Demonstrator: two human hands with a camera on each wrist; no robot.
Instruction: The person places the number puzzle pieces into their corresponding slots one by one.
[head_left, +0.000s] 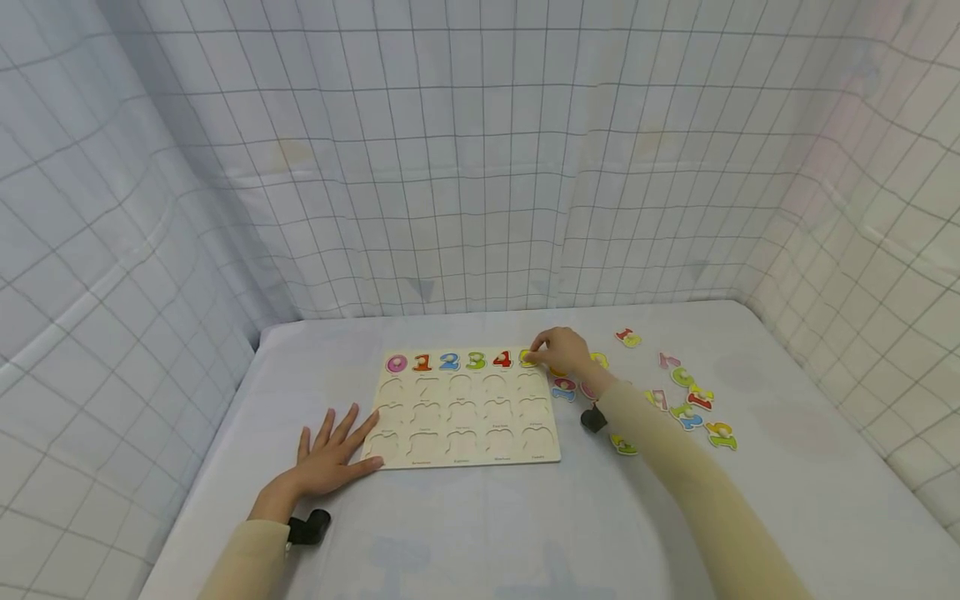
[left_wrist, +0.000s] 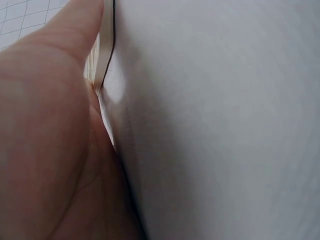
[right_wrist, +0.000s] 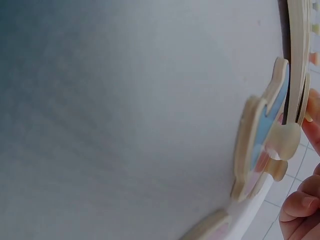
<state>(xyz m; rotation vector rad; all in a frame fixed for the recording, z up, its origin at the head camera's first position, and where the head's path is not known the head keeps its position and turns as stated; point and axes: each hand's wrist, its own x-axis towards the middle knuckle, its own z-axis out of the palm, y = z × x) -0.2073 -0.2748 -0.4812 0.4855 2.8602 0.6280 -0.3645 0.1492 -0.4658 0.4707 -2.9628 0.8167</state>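
Left hand (head_left: 330,454): lower left of frame, flat, palm down, 5 fingers spread, forearm sleeved. Right hand (head_left: 562,352): centre frame, arm extended, fingers curled downward, pinching; sleeve to wrist.

left hand (head_left: 330,454) flat at puzzle board (head_left: 465,433) near-left corner; right hand (head_left: 562,350) pinches yellow piece (head_left: 527,358) at board's far-right corner; loose number pieces (head_left: 686,400) right of board.

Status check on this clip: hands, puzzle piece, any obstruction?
Left hand flat, steadying wooden number puzzle board. Right hand pinching yellow number piece at top-row slot. Nothing blocking.
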